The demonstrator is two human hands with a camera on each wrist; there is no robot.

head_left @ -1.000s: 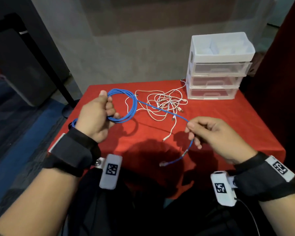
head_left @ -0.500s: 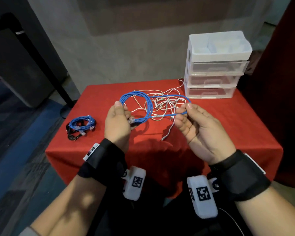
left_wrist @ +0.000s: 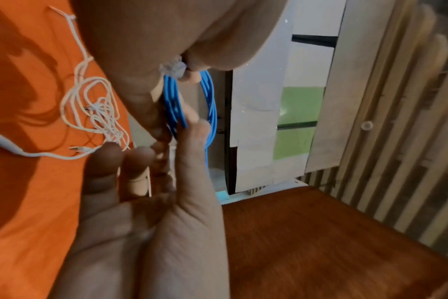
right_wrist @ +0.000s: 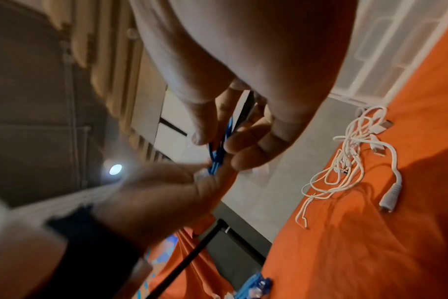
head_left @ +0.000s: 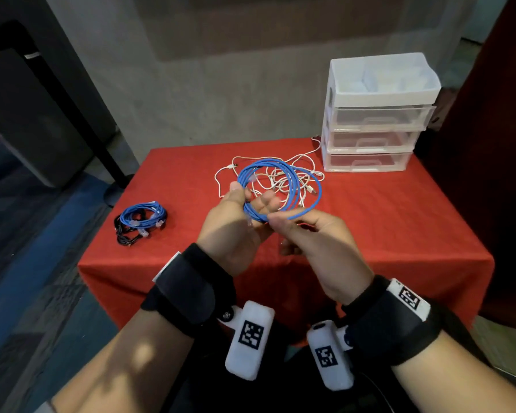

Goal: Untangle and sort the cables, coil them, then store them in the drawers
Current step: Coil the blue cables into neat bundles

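A blue network cable (head_left: 283, 186), wound into a coil of several loops, is held up over the red table (head_left: 399, 228). My left hand (head_left: 252, 195) holds the coil's lower left, with the loops lying between thumb and fingers. My right hand (head_left: 276, 219) pinches the coil's bottom edge, right against the left hand. In the left wrist view the thumb (left_wrist: 192, 129) presses the blue loops (left_wrist: 175, 105), and a clear plug (left_wrist: 172, 68) sits at the right hand's fingers. In the right wrist view the right hand's fingertips (right_wrist: 205, 137) pinch the blue strands (right_wrist: 218, 155). A tangle of white cables (head_left: 306, 174) lies on the table behind the coil.
A white drawer unit (head_left: 373, 135) with three clear drawers, all pushed in, stands at the table's far right corner. A bundle of coiled blue and black cables (head_left: 140, 222) lies near the left edge. Dark floor surrounds the table.
The right hand has brought the free end of the blue cable in to the coil, moving left and down to meet the left hand. The last loop has closed.
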